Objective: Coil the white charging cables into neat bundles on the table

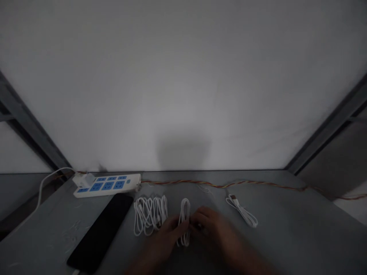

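just right of the white power strip (107,185) and lower down, the left hand (163,240) and the right hand (209,229) come together over a coiled white cable (185,217), above the grey counter (286,236). the coil is a narrow, upright loop of several strands, and its lower end reaches down between the two hands. both hands are blurred and dim. the left hand's fingers curl in against the side of the coil, and the right hand's fingers close on it from the other side, pinching the strands, though how tightly cannot be told. a small dark spot shows at the right hand's fingertips, too blurred to name.

directly below the power strip, a bundle of white cables (149,215) lies in loose loops just beside the left hand, and a black smartphone (100,229) lies flat to its left. farther right of the power strip, a small white cable (242,212) lies coiled near the right hand. a red-and-yellow twisted wire (229,185) runs from the power strip's end along the counter's back edge. a white charger (83,179) sits plugged into the power strip, with a white cord (40,194) curving away from it.
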Demonstrator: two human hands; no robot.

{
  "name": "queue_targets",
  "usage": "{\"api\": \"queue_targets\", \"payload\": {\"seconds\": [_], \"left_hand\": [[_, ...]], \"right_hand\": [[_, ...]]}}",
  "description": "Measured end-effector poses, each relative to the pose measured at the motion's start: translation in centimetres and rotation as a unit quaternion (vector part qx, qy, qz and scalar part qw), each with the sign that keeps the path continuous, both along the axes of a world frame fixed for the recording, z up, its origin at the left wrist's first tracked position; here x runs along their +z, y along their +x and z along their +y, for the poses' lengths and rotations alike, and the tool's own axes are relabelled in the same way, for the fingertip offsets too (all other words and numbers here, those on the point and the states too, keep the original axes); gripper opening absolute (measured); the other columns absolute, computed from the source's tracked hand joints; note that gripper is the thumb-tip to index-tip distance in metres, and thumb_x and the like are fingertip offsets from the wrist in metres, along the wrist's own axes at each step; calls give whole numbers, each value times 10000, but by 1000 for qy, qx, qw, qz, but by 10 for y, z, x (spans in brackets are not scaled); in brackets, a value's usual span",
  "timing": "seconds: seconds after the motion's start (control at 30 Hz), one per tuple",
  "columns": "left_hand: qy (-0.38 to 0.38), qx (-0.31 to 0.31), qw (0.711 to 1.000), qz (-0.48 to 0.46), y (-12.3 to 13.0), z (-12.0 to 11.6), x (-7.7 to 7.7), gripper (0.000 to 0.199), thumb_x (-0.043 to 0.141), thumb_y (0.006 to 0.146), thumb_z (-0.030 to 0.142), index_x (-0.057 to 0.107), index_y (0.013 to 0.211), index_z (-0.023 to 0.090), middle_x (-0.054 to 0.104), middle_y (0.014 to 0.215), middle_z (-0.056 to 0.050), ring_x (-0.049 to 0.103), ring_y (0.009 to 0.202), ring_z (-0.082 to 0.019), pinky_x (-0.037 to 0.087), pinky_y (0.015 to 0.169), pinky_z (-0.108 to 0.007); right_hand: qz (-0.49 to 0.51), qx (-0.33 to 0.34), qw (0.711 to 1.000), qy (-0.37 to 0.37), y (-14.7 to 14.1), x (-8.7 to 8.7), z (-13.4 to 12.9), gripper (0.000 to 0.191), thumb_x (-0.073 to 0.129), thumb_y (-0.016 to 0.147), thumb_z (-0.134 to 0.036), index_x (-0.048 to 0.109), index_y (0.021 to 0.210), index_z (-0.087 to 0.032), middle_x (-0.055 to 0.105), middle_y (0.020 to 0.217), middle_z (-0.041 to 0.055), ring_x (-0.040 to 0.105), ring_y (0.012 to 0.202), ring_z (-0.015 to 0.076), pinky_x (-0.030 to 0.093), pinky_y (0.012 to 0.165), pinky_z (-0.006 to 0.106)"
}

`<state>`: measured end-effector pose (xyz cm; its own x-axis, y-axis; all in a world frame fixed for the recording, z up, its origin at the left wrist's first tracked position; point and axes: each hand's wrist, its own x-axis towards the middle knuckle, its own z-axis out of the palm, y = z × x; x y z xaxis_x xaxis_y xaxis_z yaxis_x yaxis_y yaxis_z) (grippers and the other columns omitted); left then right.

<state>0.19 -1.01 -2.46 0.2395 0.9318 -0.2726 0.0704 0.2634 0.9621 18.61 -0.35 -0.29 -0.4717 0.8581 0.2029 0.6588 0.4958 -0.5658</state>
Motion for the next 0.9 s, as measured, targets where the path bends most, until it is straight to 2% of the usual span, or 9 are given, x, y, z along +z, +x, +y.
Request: {"api": "queue_targets", "payload": {"seconds": [0.13,0.27,0.4,0.53,0.63,0.8,0.83,0.9], "left_hand": [[-10,17,999,25,1,-1,2,545,607,767,631,697,1026,160,705,1001,-66,627,988,-263,454,886,-344],[14,40,998,56,4,-4,5,530,582,778,622,698,998,154,707,977,-69,616,977,-268,457,869,-349],[17,52,997,62,8,-6,10,467,554,813,563,692,1006,161,705,948,-58,624,913,-244,460,822,-327],[36,64,996,47,7,-6,11,470,542,829,580,690,995,166,707,894,-56,625,850,-231,460,771,-314],[51,84,995,33,6,-6,8,502,552,818,607,687,1004,161,702,886,-56,618,875,-238,456,792,-319],[62,79,995,9,5,-6,4,558,557,797,657,692,987,150,694,872,-63,608,822,-217,450,742,-300],[61,79,995,6,5,-6,4,564,557,796,662,691,988,148,695,881,-68,609,817,-214,451,736,-299],[69,67,995,12,5,-6,7,559,534,814,659,690,994,153,699,870,-70,614,805,-212,457,724,-296]], "right_hand": [[47,-17,998,25,2,-4,2,139,545,921,-192,650,830,-197,635,828,34,586,741,167,427,655,254],[103,-50,993,16,1,-9,5,148,534,930,-242,624,821,-197,636,800,28,591,709,162,443,649,261],[163,-58,985,-14,-1,-14,4,116,528,907,-228,597,818,-202,639,763,8,607,679,152,465,640,252],[216,-69,972,-64,-2,-11,5,112,561,880,-265,640,826,-206,688,807,22,648,714,166,499,663,264],[289,-91,945,-127,-3,-6,6,177,621,848,-360,654,793,-196,715,869,55,674,778,195,520,666,277],[414,-85,874,-238,-6,-7,8,244,694,800,-426,619,759,-197,724,870,57,681,777,198,511,602,256],[424,-81,867,-248,-7,-8,9,244,690,801,-424,611,751,-199,724,870,54,679,774,195,508,596,253],[417,-86,870,-249,-6,-12,12,252,675,801,-435,605,738,-202,712,812,42,666,718,186,504,577,253]]}}
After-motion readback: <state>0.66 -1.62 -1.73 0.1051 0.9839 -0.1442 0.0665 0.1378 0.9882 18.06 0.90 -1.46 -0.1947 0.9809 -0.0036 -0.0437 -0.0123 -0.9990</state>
